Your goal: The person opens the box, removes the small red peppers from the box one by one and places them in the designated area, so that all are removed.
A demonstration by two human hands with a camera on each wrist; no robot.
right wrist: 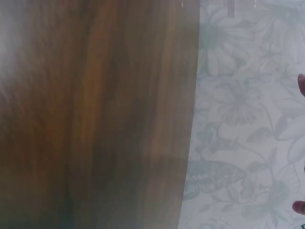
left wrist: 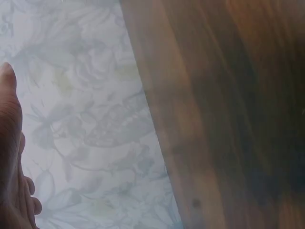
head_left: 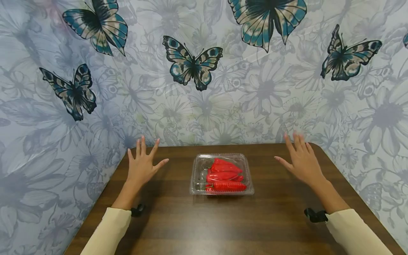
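A clear plastic box (head_left: 198, 177) sits on the table between the two hands in the head view. Several red chili peppers (head_left: 224, 176) lie inside it, mostly toward its right side. To the left of the box, the left hand (head_left: 141, 166) is held with fingers spread and nothing in it. On the other side the right hand (head_left: 302, 163) is spread the same way, also holding nothing and apart from the box. In the left wrist view part of the left hand (left wrist: 12, 157) shows at the left edge; only fingertips (right wrist: 299, 207) of the right hand appear in the right wrist view.
The brown wooden table (head_left: 223, 223) has rounded far corners. Behind it and along its sides hangs a pale floral covering (head_left: 255, 99) with printed butterflies. Black straps (head_left: 315, 215) sit at both wrists, beside cream sleeves (head_left: 357, 230).
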